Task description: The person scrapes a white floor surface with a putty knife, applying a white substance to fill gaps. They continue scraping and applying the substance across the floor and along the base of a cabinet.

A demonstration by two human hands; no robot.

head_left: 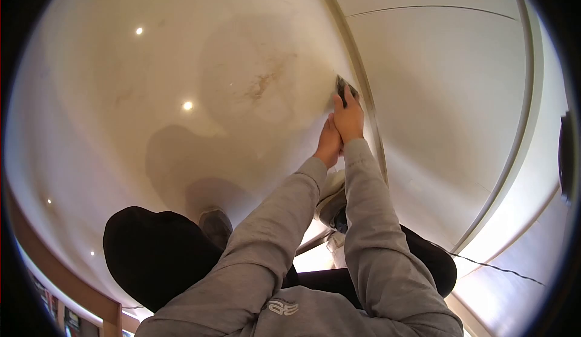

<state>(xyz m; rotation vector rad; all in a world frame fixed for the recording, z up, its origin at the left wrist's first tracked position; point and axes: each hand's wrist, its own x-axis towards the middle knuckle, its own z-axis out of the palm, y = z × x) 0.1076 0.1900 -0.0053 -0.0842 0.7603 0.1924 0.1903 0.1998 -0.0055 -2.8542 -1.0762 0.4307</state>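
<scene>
My right hand (349, 118) is closed around a dark green pad (343, 89), pressing it on the pale glossy floor (181, 52) beside a raised strip (357, 65). Just below and to the left, my left hand (328, 140) rests against the heel and wrist of my right hand; its fingers are partly hidden behind that hand, and I cannot make out anything in them. A brown smear (264, 85) marks the floor left of the pad.
White panels (442, 95) lie right of the strip. My shoes (215, 225) are on the floor near my knees. A thin dark cable (502, 269) runs at the lower right. Shelves (72, 322) stand at the lower left, and a dark object (567, 155) is at the right edge.
</scene>
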